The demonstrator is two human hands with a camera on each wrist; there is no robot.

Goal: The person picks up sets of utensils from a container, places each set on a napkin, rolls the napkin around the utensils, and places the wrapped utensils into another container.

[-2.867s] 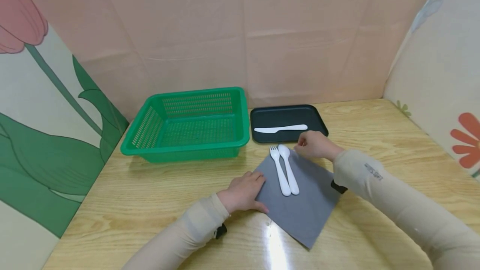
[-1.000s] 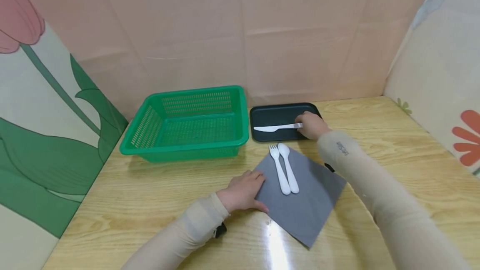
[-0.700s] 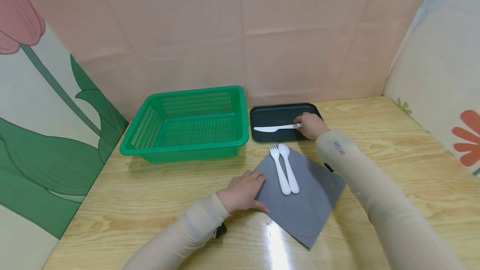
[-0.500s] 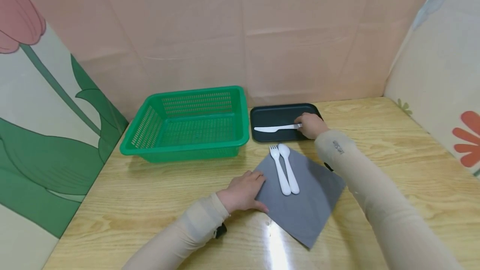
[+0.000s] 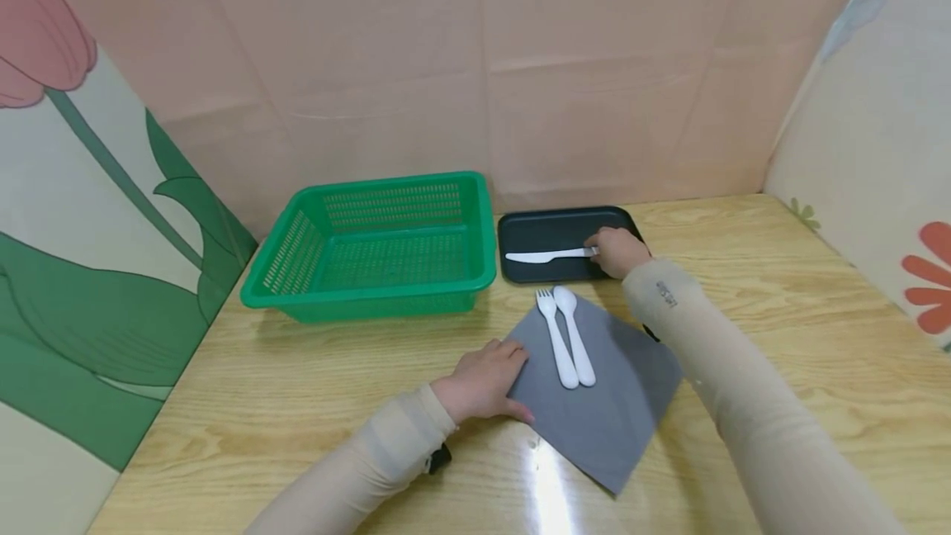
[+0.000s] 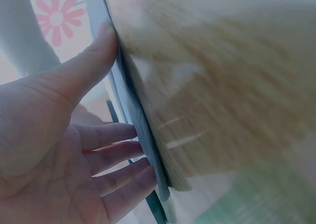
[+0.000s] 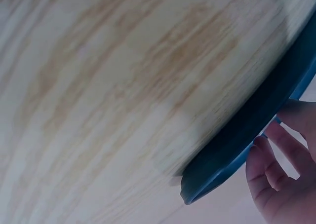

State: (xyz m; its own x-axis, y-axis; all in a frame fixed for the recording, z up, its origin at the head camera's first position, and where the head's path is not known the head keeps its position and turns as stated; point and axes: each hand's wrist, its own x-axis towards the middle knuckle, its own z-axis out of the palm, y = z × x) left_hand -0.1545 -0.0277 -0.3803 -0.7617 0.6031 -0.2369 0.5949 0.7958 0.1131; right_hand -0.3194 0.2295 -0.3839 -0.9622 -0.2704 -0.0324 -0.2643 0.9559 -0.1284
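Note:
A grey cloth napkin point(image 5: 617, 419) lies turned cornerwise on the table. On it a white fork point(image 5: 559, 345) and a white spoon point(image 5: 577, 341) lie side by side, handles toward me. My left hand point(image 5: 483, 382) rests on the napkin's left corner with thumb and fingers spread; the left wrist view shows the fingertips point(image 6: 140, 179) touching its edge. Beyond the napkin, a white knife point(image 5: 538, 256) lies on a black tray point(image 5: 553, 228), blade pointing left. My right hand point(image 5: 620, 253) reaches over the tray's right side and pinches the handle end, covering it.
To the left of the tray stands a green plastic basket point(image 5: 364, 297) with slotted walls. A pink sheet point(image 5: 483, 64) hangs behind the table, and patterned panels flank it. Wood-grain tabletop point(image 5: 780, 295) extends to the right of the tray.
My right hand has gone from the napkin's upper edge up onto the tray and taken hold of the knife's handle. Over the last second it has barely moved. The left hand stays put.

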